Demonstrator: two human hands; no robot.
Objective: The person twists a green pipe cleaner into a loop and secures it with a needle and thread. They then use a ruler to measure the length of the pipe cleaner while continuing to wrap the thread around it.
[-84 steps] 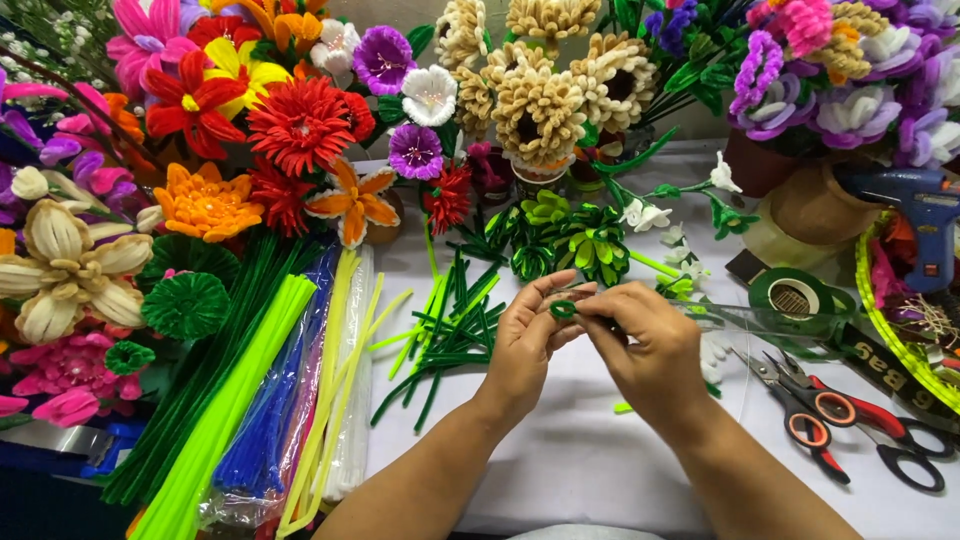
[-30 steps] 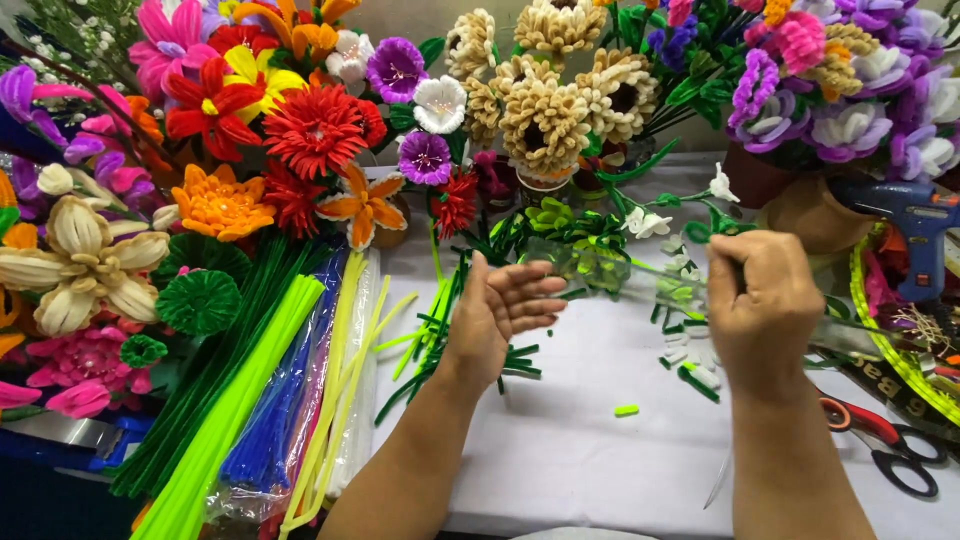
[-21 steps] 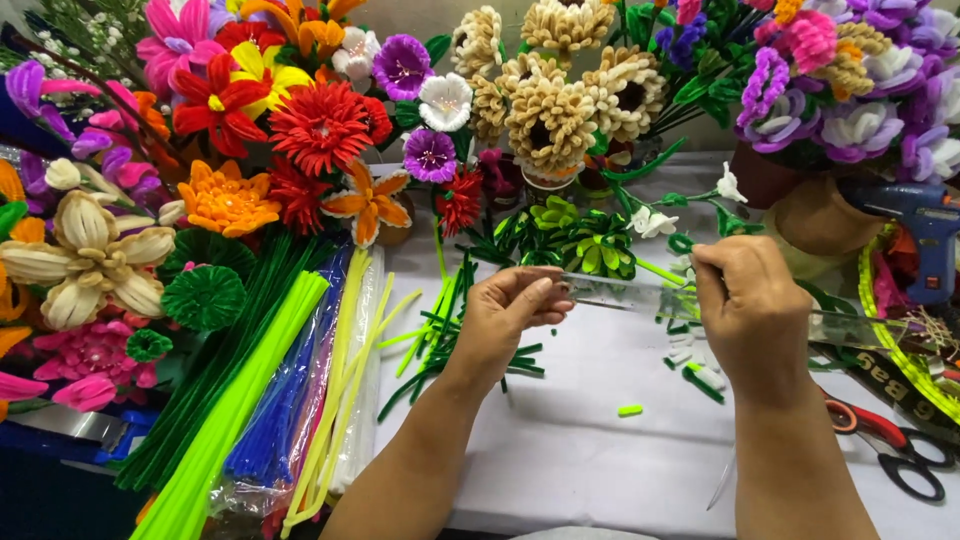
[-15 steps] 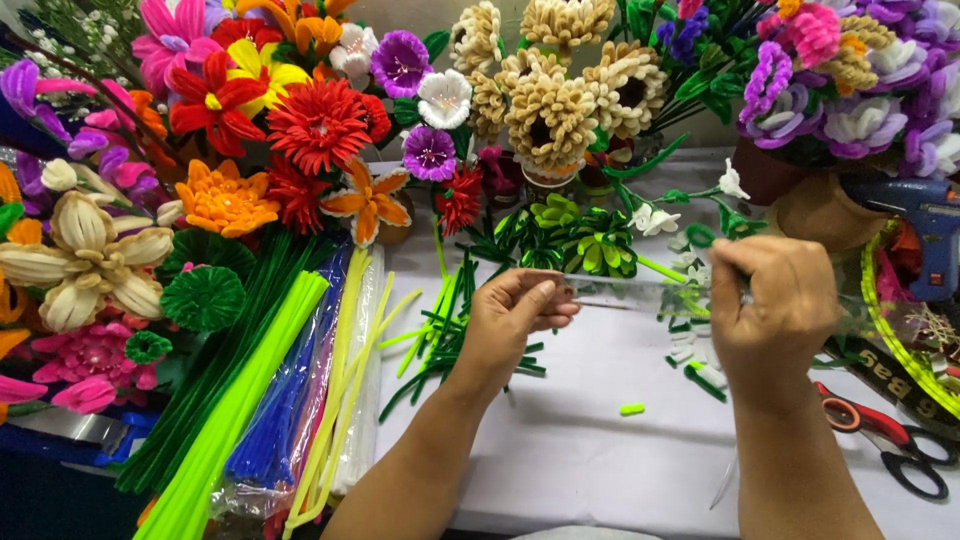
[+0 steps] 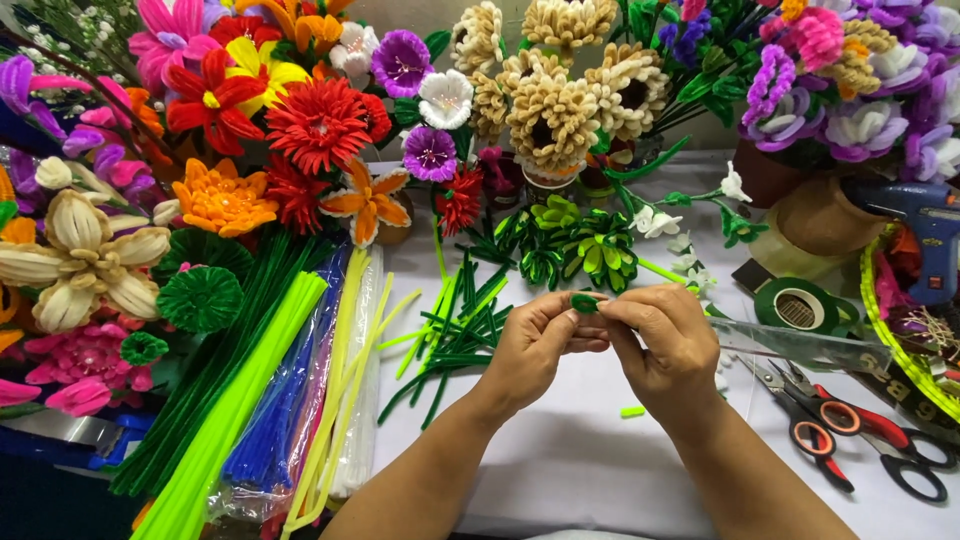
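White bench (image 5: 560,470), crowded far and left with handmade flowers (image 5: 320,125); bare cloth only near the centre. Left hand (image 5: 535,345) and right hand (image 5: 660,340): raised together mid-bench, fingertips meeting, each grip pinched shut on one small green pipe-cleaner piece (image 5: 585,302). Left: bundled stems (image 5: 250,390) reach the near edge. Right: scissors (image 5: 850,440), tape roll (image 5: 800,308), glue gun (image 5: 925,235) cut off by the frame. Piece mostly hidden by fingers; shape unclear.
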